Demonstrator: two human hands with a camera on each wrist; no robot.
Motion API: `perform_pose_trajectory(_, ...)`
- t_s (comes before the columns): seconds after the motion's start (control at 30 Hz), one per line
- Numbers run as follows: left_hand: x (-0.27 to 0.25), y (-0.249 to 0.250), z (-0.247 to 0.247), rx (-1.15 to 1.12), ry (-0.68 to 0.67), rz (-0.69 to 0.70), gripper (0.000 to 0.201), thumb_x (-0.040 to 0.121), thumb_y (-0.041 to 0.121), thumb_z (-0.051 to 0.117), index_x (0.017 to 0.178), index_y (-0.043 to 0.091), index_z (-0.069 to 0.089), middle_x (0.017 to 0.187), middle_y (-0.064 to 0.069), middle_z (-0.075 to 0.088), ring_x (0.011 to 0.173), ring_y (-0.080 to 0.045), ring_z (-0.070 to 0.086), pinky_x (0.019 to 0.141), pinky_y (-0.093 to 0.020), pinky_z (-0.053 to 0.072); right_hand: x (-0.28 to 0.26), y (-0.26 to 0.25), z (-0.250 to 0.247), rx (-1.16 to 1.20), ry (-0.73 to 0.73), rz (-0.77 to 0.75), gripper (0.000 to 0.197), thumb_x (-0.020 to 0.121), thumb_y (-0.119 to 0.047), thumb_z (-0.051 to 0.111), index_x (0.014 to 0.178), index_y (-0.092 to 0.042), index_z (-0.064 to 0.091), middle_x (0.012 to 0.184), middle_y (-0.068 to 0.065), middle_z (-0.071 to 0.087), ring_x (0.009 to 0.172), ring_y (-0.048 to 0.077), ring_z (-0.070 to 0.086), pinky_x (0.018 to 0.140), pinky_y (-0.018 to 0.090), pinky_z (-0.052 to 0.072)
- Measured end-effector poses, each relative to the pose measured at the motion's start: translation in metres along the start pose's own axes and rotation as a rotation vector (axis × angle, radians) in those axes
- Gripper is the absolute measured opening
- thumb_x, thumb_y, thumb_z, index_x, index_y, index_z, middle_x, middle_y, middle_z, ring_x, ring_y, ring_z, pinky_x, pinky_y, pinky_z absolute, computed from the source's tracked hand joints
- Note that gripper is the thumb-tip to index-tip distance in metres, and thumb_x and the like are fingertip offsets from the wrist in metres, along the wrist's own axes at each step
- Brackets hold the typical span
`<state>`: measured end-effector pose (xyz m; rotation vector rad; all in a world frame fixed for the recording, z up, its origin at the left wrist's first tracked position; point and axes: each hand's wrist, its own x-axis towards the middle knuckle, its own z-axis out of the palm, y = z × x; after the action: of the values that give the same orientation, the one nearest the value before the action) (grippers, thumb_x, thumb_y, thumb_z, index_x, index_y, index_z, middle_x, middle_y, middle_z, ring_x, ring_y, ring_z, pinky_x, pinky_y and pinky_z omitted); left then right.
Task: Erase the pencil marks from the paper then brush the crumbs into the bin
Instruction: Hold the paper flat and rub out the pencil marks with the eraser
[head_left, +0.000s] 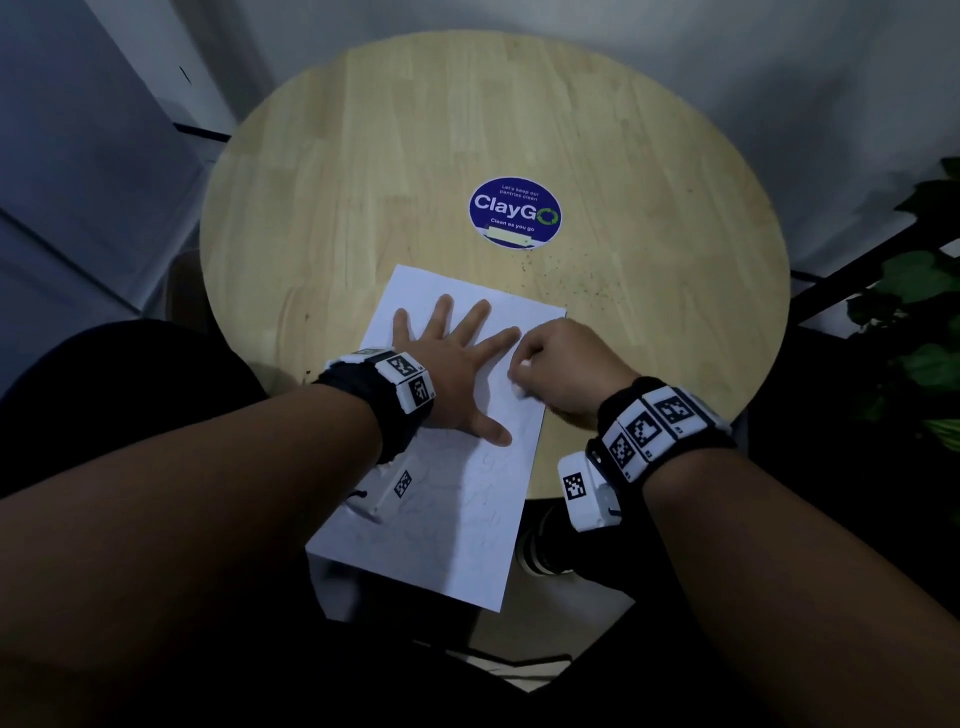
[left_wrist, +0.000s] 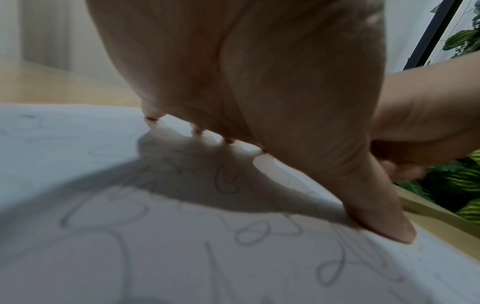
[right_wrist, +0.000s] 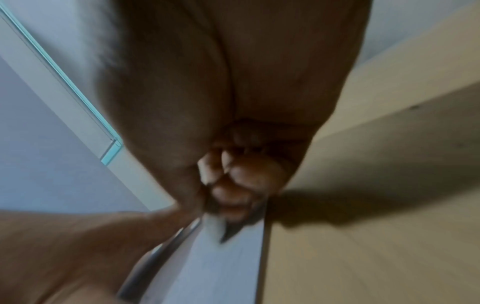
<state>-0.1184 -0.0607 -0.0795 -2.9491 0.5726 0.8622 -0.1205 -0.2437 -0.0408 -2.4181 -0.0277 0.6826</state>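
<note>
Right hand: your right hand (head_left: 566, 371) is curled up tight, fingers bunched around a small white eraser (head_left: 521, 387) – only a bit of it pokes out under the fingertips in the head view. It's pressed down on the paper's right edge, roughly halfway along that side. The right wrist view is blurry, but you can make out the curled fingers (right_wrist: 244, 174) sitting right on the sheet's border.

Left hand: your left hand (head_left: 457, 364) is flat and spread wide, palm down on the upper half of the sheet. Fingertips and thumb are planted on it, and the index tip nearly meets your right knuckles.

Paper: the white paper (head_left: 447, 525) lies at an angle on the near part of the table, its bottom corner hanging out past the table edge towards you.

Pencil marks: faint loopy pencil marks (left_wrist: 228, 183) cover the part under and below your left palm – the left wrist view shows them best. The top area by your fingertips looks mostly blank from the head view.

Crumbs: dark crumbs (head_left: 571, 275) are scattered on the wood just beyond the paper's top right corner.

Table: round light-wood table (head_left: 363, 156) with a blue ClayGo sticker (head_left: 515, 212) near its middle.

Off to the side: green plant leaves (head_left: 914, 312) at the right.

Bin: can't spot one in any view.
</note>
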Motion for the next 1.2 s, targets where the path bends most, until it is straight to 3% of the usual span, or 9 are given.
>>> perform_pose_trajectory(0.07,0.0,0.0,0.0,-0.004,-0.003,0.0,0.137,0.056,0.105,0.056,0.157,0.054,-0.022,0.171,0.006,-0.03,0.157,-0.039,-0.027,0.117,-0.08,-0.002,0.003,0.001,-0.001,-0.018,0.112,-0.02,0.016,0.088,-0.012,0.07,0.077,-0.021,0.077,0.07,-0.005,0.074,0.065,0.017,0.07,0.062,0.028,0.052)
perform_pose_trajectory(0.23,0.0,0.0,0.001,0.01,-0.005,0.002,0.138,0.056,0.105,0.055,0.157,0.053,-0.023,0.171,0.006,-0.032,0.157,-0.039,-0.027,0.117,-0.08,-0.001,-0.007,-0.002,0.003,0.032,-0.181,0.043,0.013,0.088,-0.005,0.067,0.08,-0.008,0.077,0.07,0.013,0.076,0.048,0.024,0.055,0.047,0.029,0.044)
perform_pose_trajectory(0.37,0.0,0.0,0.001,0.01,-0.002,-0.001,0.138,0.056,0.105,0.055,0.157,0.053,-0.022,0.171,0.006,-0.031,0.157,-0.039,-0.027,0.117,-0.08,-0.001,0.002,0.001,0.003,0.037,0.085,0.004,0.018,0.086,-0.01,0.068,0.075,-0.019,0.078,0.068,-0.004,0.076,0.059,0.015,0.07,0.06,0.029,0.054)
perform_pose_trajectory(0.53,0.0,0.0,0.001,0.019,0.001,0.002,0.138,0.055,0.106,0.054,0.158,0.053,-0.022,0.171,0.005,-0.032,0.157,-0.04,-0.027,0.116,-0.08,-0.001,-0.007,-0.001,0.002,0.058,-0.216,0.075,0.012,0.087,-0.005,0.068,0.079,-0.005,0.077,0.074,0.022,0.075,0.052,0.026,0.055,0.047,0.03,0.045)
perform_pose_trajectory(0.67,0.0,0.0,0.001,0.023,-0.005,-0.003,0.137,0.056,0.106,0.054,0.157,0.053,-0.023,0.171,0.006,-0.031,0.157,-0.04,-0.026,0.117,-0.08,-0.001,0.001,0.002,0.0,0.049,0.073,0.021,0.015,0.084,-0.008,0.071,0.074,-0.017,0.077,0.065,-0.001,0.075,0.056,0.021,0.068,0.055,0.033,0.055)
perform_pose_trajectory(0.83,0.0,0.0,0.0,0.021,-0.003,-0.002,0.138,0.056,0.106,0.054,0.158,0.053,-0.022,0.171,0.005,-0.031,0.157,-0.04,-0.027,0.117,-0.08,-0.001,-0.007,-0.004,0.0,0.012,-0.169,0.055,0.012,0.087,-0.002,0.069,0.078,-0.005,0.077,0.07,0.018,0.074,0.047,0.023,0.057,0.046,0.026,0.045)
perform_pose_trajectory(0.97,0.0,0.0,0.0,0.013,-0.016,-0.006,0.137,0.057,0.105,0.055,0.157,0.054,-0.023,0.171,0.006,-0.032,0.157,-0.038,-0.028,0.117,-0.08,-0.003,0.0,-0.004,0.0,-0.006,0.083,0.009,0.016,0.085,-0.007,0.069,0.074,-0.016,0.077,0.064,-0.003,0.074,0.057,0.01,0.066,0.059,0.025,0.048)
perform_pose_trajectory(1.1,-0.001,0.0,0.0,0.019,-0.016,-0.004,0.137,0.057,0.105,0.055,0.157,0.053,-0.023,0.17,0.005,-0.033,0.156,-0.039,-0.028,0.117,-0.08,-0.002,-0.009,-0.008,-0.001,-0.002,-0.211,0.093,0.012,0.088,-0.002,0.069,0.079,-0.002,0.077,0.064,0.011,0.07,0.05,0.024,0.055,0.048,0.027,0.044)
perform_pose_trajectory(1.2,-0.001,0.001,-0.001,0.023,-0.021,-0.007,0.137,0.058,0.104,0.055,0.157,0.053,-0.024,0.17,0.005,-0.034,0.156,-0.039,-0.028,0.117,-0.08,-0.002,-0.004,-0.006,0.002,0.001,-0.003,0.043,0.015,0.085,-0.006,0.071,0.074,-0.012,0.078,0.066,0.002,0.075,0.054,0.018,0.065,0.055,0.027,0.049)
